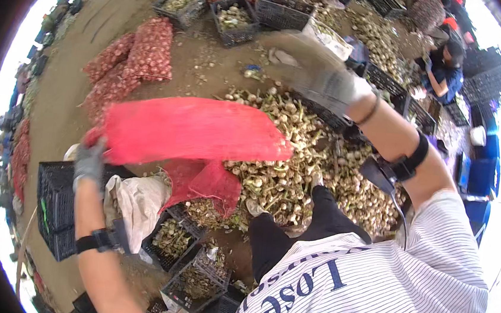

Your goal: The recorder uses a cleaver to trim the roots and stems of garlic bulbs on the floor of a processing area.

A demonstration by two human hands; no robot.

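My left hand [89, 163], in a grey glove, is closed on the left end of a red mesh bag [193, 130]. The bag stretches out flat to the right, blurred by motion, and looks empty. Its far right end hangs over a heap of garlic bulbs [281, 180] with stalks, which spreads around my legs. Out to the right and away from the bag is my right hand [331, 86], also gloved; motion smears its fingers. Below the stretched bag lies a second red mesh bag [215, 186], next to a whitish cloth sack [136, 203].
Filled mesh bags of garlic [149, 49] stand at the far left. Black plastic crates [55, 211] are at the near left, and more crates [235, 21] line the back. A person [446, 69] sits among crates at the far right.
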